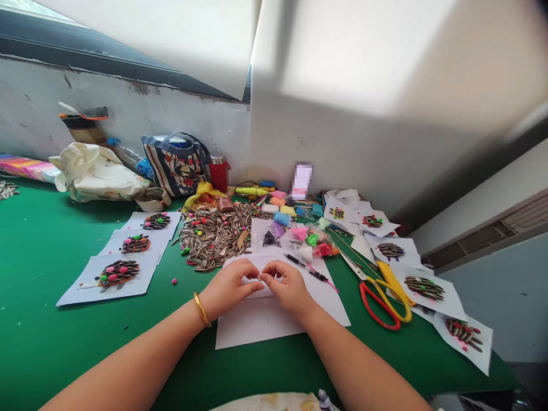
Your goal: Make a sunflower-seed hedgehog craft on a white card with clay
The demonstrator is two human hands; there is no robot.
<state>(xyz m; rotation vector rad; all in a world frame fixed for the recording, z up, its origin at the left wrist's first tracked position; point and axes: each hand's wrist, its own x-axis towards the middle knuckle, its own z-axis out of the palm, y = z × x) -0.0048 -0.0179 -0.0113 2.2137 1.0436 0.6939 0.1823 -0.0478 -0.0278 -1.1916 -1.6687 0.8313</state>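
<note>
My left hand (pixel 229 288) and my right hand (pixel 287 288) meet over a white sheet of paper (pixel 274 317) on the green table (pixel 38 257). Both hands have their fingers curled in a pinch, fingertips touching around something small and white that I cannot make out. A gold bangle (pixel 201 309) sits on my left wrist. Just beyond the hands lies a heap of striped sunflower seeds (pixel 214 237) and small bags of coloured clay (pixel 306 237).
Finished seed pictures on white sheets lie at the left (pixel 115 274) and along the right edge (pixel 423 288). Two pairs of scissors, yellow and red (pixel 383 297), lie right of the paper, with pens (pixel 310 268) nearby. Bags (pixel 175 162) and a red flask (pixel 218 173) stand against the wall.
</note>
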